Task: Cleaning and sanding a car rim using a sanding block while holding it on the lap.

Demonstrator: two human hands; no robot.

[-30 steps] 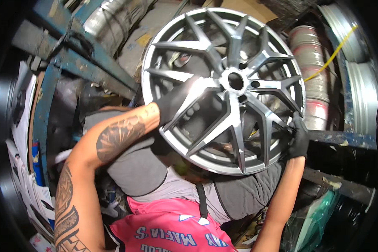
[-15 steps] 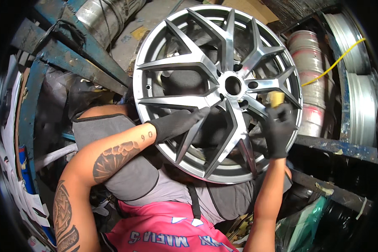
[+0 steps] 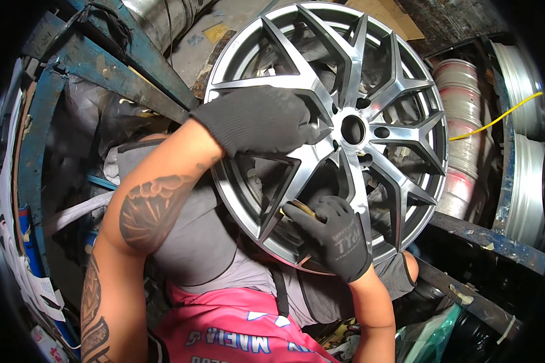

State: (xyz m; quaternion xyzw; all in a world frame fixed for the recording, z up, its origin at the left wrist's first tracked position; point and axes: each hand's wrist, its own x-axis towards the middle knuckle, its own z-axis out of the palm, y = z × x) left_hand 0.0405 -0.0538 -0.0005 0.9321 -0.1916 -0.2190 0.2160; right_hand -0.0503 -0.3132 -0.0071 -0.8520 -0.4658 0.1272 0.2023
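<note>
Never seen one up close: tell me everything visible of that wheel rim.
The wheel rim is round, tyreless and looks metallic: silvery faces, darker grey sides, forked spokes meeting at a hub with a centre hole and smaller holes around it. It faces the camera, partly over the person's legs. The gloved left hand lies over a spoke; the right hand overlaps its lower part, contact unclear.

The left hand (image 3: 263, 121) hides part of the wheel (image 3: 352, 146). The right hand (image 3: 332, 235) covers most of a yellow piece (image 3: 304, 208), whose kind I cannot tell; the upper edge cuts a silver cylinder (image 3: 157, 18).
</note>
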